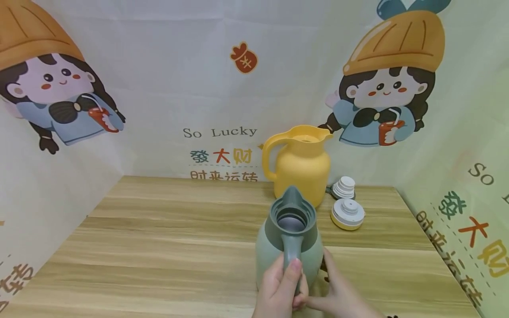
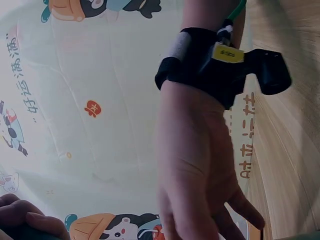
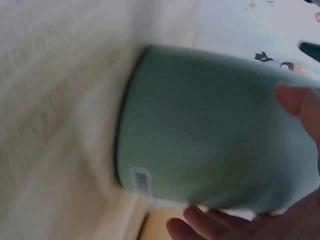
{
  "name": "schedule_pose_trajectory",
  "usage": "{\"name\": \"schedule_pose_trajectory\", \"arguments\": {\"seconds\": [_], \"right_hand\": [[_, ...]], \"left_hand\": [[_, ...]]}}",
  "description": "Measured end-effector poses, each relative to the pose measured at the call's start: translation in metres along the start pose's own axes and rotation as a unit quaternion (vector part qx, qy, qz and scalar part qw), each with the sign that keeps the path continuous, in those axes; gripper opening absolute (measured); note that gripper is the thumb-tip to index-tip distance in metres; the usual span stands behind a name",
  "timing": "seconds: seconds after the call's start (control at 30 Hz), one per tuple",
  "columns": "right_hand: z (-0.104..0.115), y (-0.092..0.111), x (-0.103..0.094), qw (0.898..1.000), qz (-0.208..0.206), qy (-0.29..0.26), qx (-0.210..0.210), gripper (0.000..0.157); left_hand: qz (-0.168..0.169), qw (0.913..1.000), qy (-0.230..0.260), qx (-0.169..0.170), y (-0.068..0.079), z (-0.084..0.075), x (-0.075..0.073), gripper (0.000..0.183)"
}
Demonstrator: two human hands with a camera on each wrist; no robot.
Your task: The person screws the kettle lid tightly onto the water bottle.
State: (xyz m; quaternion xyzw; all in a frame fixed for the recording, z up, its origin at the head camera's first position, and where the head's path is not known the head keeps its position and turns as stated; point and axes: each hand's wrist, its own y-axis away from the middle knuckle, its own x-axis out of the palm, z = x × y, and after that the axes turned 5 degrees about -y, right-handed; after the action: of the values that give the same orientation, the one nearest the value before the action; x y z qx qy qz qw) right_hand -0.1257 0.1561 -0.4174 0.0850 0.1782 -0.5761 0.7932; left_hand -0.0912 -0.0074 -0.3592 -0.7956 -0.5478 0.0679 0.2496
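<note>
A green thermos jug (image 1: 264, 251) with a dark green collar and handle stands upright, its open mouth facing up. My left hand (image 1: 278, 285) grips the handle, thumb along its top. Against the jug's right side is my right hand (image 1: 338, 287), thumb and fingers spread about the body. The right wrist view shows those fingers (image 3: 200, 222) along the edge of the jug (image 3: 210, 130), not closed round it. In the left wrist view my right hand (image 2: 192, 160) reaches downward with a strap at its wrist. Whether the jug's base touches the table is unclear.
Behind the green jug stands a yellow jug (image 1: 303, 168), its handle to the left. To its right lie a stepped white stopper with a dark rim (image 1: 344, 187) and a white lid with a yellow rim (image 1: 347, 213). A printed cloth (image 1: 167, 88) surrounds the wooden tabletop (image 1: 159, 256).
</note>
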Motion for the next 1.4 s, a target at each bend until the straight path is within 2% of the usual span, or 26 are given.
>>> {"name": "schedule_pose_trajectory", "arguments": {"seconds": [0.1, 0.17, 0.23, 0.33, 0.4, 0.53, 0.6, 0.77, 0.87, 1.03, 1.1, 1.4], "right_hand": [[0.006, 0.0, -0.014, 0.999, 0.026, 0.025, -0.022, 0.086], [0.011, 0.0, -0.025, 0.997, 0.027, 0.052, -0.05, 0.076], [0.016, -0.002, -0.035, 0.992, 0.013, 0.089, -0.084, 0.068], [0.026, -0.01, -0.051, 0.982, -0.032, 0.141, -0.12, 0.057], [0.034, -0.018, -0.063, 0.977, -0.056, 0.167, -0.122, 0.051], [0.048, -0.038, -0.089, 0.974, -0.072, 0.197, -0.084, 0.045], [0.053, -0.05, -0.101, 0.974, -0.078, 0.2, -0.066, 0.045], [0.057, -0.08, -0.128, 0.976, -0.095, 0.195, -0.028, 0.058], [0.054, -0.094, -0.141, 0.975, -0.101, 0.196, -0.001, 0.07], [0.044, -0.116, -0.155, 0.974, -0.105, 0.201, 0.02, 0.079], [0.04, -0.126, -0.159, 0.972, -0.106, 0.208, 0.021, 0.08], [0.017, -0.161, -0.175, 0.965, -0.093, 0.243, 0.038, 0.079]], "left_hand": [[0.0, 0.9999, -0.009, 0.013, 0.0, 0.001, 0.001, 0.026], [-0.002, 0.9997, -0.014, 0.019, 0.0, 0.002, 0.001, 0.026], [-0.002, 0.9994, -0.016, 0.03, -0.001, 0.003, 0.001, 0.026], [-0.004, 0.9994, -0.016, 0.031, -0.001, 0.004, 0.001, 0.026], [-0.001, 0.9991, -0.015, 0.04, -0.002, 0.006, 0.001, 0.026], [0.006, 0.9978, -0.008, 0.065, -0.002, 0.008, 0.0, 0.025], [0.005, 0.998, -0.01, 0.063, -0.002, 0.008, 0.0, 0.025], [-0.001, 0.9982, -0.016, 0.059, -0.002, 0.006, -0.001, 0.025], [-0.002, 0.9981, -0.014, 0.06, -0.002, 0.006, 0.0, 0.025], [-0.005, 0.9985, -0.01, 0.053, -0.002, 0.005, 0.0, 0.026], [-0.004, 0.9982, -0.01, 0.06, -0.002, 0.004, 0.0, 0.026], [-0.02, 0.9996, -0.01, 0.017, -0.001, 0.001, 0.002, 0.028]]}}
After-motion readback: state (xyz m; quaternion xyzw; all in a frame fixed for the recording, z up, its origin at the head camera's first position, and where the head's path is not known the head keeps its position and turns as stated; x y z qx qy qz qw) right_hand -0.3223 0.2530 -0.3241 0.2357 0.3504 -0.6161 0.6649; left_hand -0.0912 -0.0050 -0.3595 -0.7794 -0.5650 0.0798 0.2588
